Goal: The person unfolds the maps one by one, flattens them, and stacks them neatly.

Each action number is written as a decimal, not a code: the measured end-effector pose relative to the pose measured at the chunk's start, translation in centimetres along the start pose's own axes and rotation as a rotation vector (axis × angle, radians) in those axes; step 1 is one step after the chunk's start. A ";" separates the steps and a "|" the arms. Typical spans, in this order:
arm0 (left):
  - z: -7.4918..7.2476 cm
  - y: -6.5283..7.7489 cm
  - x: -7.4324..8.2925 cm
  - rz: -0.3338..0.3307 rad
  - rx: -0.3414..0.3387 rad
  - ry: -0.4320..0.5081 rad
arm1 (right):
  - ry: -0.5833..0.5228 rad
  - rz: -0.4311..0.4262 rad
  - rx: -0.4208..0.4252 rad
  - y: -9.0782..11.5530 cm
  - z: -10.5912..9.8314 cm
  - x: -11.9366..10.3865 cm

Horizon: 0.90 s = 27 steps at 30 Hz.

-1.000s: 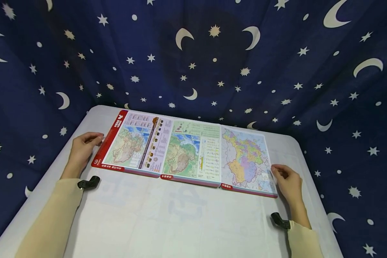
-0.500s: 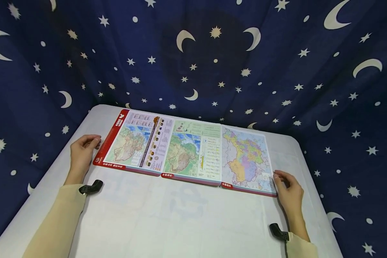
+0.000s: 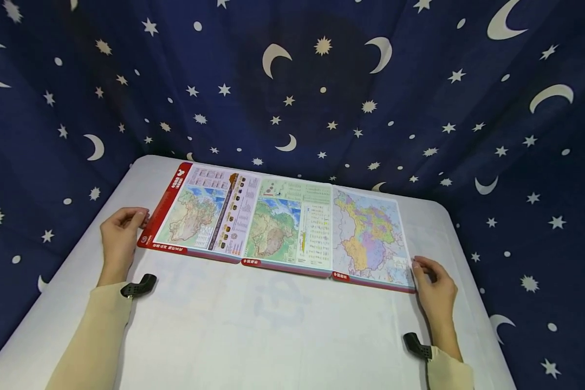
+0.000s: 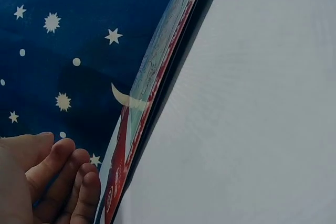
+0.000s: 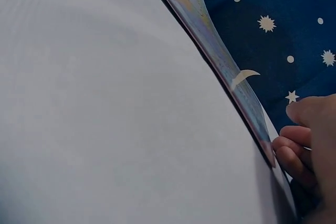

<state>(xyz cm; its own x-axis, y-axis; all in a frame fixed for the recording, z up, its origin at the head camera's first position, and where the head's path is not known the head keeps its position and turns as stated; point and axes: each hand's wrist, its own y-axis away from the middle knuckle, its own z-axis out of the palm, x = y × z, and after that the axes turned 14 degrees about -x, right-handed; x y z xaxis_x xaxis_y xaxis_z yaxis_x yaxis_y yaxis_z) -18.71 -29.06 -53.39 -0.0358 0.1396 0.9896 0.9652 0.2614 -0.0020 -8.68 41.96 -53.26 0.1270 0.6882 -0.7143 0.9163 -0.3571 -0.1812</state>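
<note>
A folding map [image 3: 283, 233] of three panels lies spread flat across the table, a red strip along its left end. My left hand [image 3: 120, 233] rests beside that red end, its fingers loosely bent. In the left wrist view the fingertips of the left hand [image 4: 52, 182] are at the edge of the map [image 4: 126, 150], with nothing pinched. At the opposite end, my right hand [image 3: 437, 287] is by the near right corner. The right wrist view shows the fingers of the right hand [image 5: 304, 140] against or just beside the map [image 5: 226, 72], thumb held apart.
The map lies on a white-covered table [image 3: 283, 341]. Faint blue marks [image 3: 283, 303] show on its cover in front of the map. A dark blue curtain [image 3: 302, 70] with moons and stars surrounds the back and sides. Black wrist cameras [image 3: 138, 286] sit on both sleeves.
Both hands have drawn slightly toward me along the map's ends, and the right thumb and fingers have spread a little. The map stays spread flat, and the head view shifts slightly.
</note>
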 end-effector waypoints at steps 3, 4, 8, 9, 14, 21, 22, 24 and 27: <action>0.1 0.2 -0.1 -0.001 0.000 0.001 | -0.011 0.001 0.012 0.3 0.1 -0.4; 0.1 0.3 -0.1 0.003 0.001 0.002 | -0.016 -0.005 0.016 0.4 0.1 -0.5; 0.3 0.4 -0.2 0.008 0.006 0.002 | -0.024 -0.018 0.033 0.7 0.2 -0.5; 0.4 0.4 -0.3 0.008 0.006 -0.001 | -0.024 -0.016 0.037 0.8 0.2 -0.5; 0.8 0.7 -0.3 -0.007 0.015 0.029 | -0.024 0.000 0.038 1.3 0.0 -0.2; 1.7 1.3 -0.1 0.026 0.017 0.108 | -0.033 0.016 0.045 2.0 -0.3 0.0; 1.8 1.3 -0.1 0.034 0.017 0.110 | -0.032 0.013 0.047 2.1 -0.3 0.0; 2.0 1.4 -0.1 0.046 0.012 0.112 | -0.040 0.001 0.052 2.2 -0.1 0.0; 2.0 1.6 -0.2 0.046 -0.006 0.061 | -0.050 -0.016 0.061 2.5 0.1 -0.1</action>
<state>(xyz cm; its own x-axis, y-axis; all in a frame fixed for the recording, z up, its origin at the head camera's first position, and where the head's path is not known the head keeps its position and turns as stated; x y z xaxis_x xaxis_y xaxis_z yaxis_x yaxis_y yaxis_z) -17.67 -26.79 -53.84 0.0244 0.0933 0.9953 0.9670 0.2503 -0.0471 -6.47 40.90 -53.68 0.0922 0.6624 -0.7434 0.8929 -0.3854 -0.2327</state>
